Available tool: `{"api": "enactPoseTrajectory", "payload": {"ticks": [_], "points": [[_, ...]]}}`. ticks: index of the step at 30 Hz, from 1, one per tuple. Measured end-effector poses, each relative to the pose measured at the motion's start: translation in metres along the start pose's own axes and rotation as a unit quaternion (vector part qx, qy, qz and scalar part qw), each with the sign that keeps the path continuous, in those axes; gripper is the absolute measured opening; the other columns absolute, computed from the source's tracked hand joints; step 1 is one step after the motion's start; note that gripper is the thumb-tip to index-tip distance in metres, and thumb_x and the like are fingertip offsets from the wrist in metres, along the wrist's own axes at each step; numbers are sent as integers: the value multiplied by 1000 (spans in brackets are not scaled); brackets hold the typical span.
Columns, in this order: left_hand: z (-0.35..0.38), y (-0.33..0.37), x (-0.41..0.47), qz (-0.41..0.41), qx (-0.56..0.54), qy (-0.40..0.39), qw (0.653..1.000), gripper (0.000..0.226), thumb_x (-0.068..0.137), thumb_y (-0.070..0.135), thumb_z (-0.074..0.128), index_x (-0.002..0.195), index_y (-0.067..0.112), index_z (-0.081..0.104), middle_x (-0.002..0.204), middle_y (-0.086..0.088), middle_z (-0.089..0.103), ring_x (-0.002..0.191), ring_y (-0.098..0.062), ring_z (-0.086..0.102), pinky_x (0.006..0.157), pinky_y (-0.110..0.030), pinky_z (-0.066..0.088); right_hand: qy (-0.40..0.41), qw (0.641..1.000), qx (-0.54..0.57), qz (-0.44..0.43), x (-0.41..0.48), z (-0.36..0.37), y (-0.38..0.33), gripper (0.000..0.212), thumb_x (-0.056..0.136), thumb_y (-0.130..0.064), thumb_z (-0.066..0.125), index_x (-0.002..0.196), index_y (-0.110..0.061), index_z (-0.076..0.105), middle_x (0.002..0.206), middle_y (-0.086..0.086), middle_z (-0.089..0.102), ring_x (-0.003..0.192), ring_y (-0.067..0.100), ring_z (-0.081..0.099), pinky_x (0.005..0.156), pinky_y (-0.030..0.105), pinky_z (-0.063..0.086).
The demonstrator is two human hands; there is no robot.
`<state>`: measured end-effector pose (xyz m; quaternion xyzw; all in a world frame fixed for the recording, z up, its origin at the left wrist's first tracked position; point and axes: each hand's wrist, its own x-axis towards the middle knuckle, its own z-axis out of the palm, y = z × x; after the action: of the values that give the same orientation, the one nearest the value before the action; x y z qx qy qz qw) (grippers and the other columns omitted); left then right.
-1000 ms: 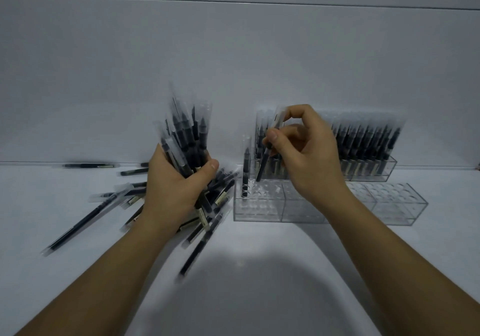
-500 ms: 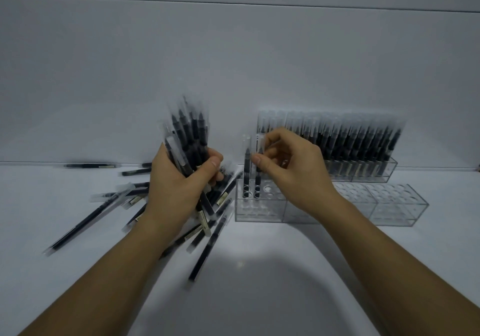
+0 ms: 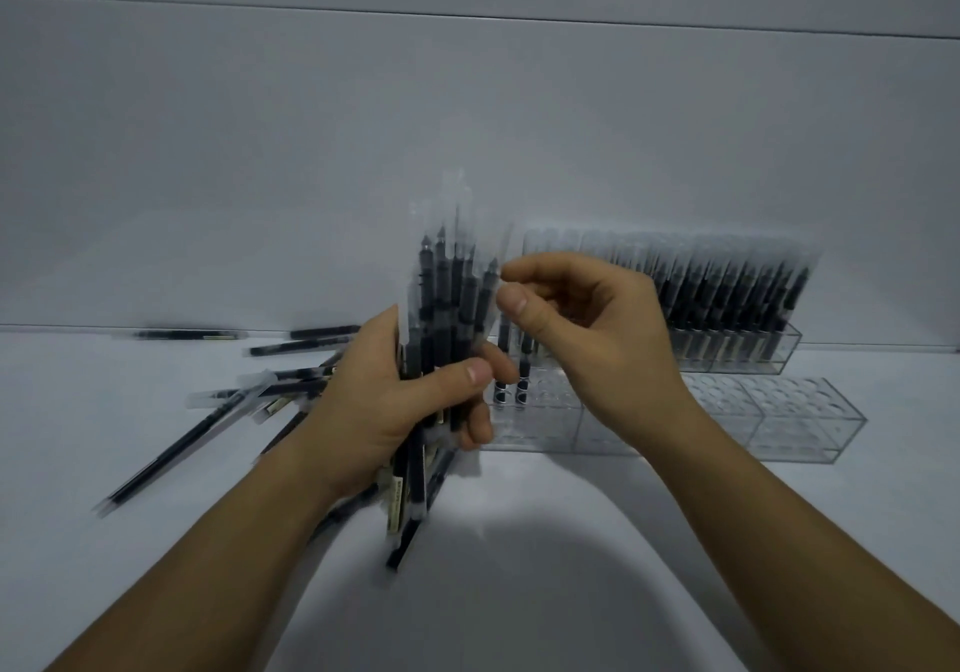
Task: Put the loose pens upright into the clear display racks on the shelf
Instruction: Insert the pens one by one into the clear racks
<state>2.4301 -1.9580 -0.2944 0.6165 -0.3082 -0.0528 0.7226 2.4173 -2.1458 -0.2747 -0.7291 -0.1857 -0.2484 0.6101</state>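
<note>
Left grip (image 3: 384, 411): bare hand, fingers and thumb wrapped round a bundle of pens (image 3: 447, 297), held roughly upright, tips up. Pens are dark, in clear plastic sleeves. The bundle's lower ends stick out below the hand, over the shelf (image 3: 519, 593).

Right grip (image 3: 587, 339): fingers curled, forefinger (image 3: 514, 270) and thumb (image 3: 514, 302) right at the edge of the rightmost sleeve in the bundle, small gap between the two tips. Cannot tell if they have hold of the sleeve; motion blur there.

Front rack (image 3: 779, 422): clear, rows of round holes, lies along the shelf just right of the left grip. Two pens (image 3: 501, 359) stand upright in its left end, side by side. The rest of the visible holes hold nothing; the middle part is hidden behind the right wrist.

Back rack (image 3: 769, 354): clear, just behind the front one against the wall (image 3: 467, 100), packed with upright sleeved pens (image 3: 727, 297).

Loose pens (image 3: 280, 391) lie flat in a scattered pile on the shelf, left of and behind the left grip. One long pen (image 3: 171, 453) angles out toward the near left. Single pen (image 3: 192, 335) lies apart at the back by the wall.
</note>
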Motion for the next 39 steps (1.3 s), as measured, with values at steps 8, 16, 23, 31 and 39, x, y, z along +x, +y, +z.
{"api": "enactPoseTrajectory", "payload": {"ticks": [8,16,23,31,39], "points": [[3,-1,0,-18,0,7,1000,28,85,5,63,111,-5,58,91,-14,72,67,-36,72,57,-36,57,-77,996,30,27,1,-3,3,4,95,-10,70,93,-7,72,78,-5,68,66,13,60,64,21,51],[0,-2,4,-19,-1,14,1000,36,84,3,60,112,-18,51,82,-11,70,56,-24,58,55,-33,50,-63,996,62,26,-2,2,0,8,101,-1,57,97,-6,61,76,4,62,59,11,58,56,17,47],[-5,-3,2,-58,14,21,998,24,78,2,65,98,-7,56,79,-11,67,53,-25,53,51,-33,47,65,981,173,49,9,-14,-13,9,111,-17,39,103,-16,43,87,12,76,54,18,61,48,25,46],[-7,-9,6,-27,19,111,993,23,84,2,70,100,-11,60,71,-12,68,59,-27,61,54,-35,53,73,972,205,84,21,-49,-5,30,104,2,50,129,-12,57,100,10,77,74,16,70,71,24,59],[-6,-11,6,35,53,218,974,24,89,-3,67,113,-5,62,95,-12,76,88,-25,76,79,-27,60,76,995,-9,60,19,-48,10,11,94,-5,71,104,-3,67,80,11,70,70,16,70,64,28,60]]}}
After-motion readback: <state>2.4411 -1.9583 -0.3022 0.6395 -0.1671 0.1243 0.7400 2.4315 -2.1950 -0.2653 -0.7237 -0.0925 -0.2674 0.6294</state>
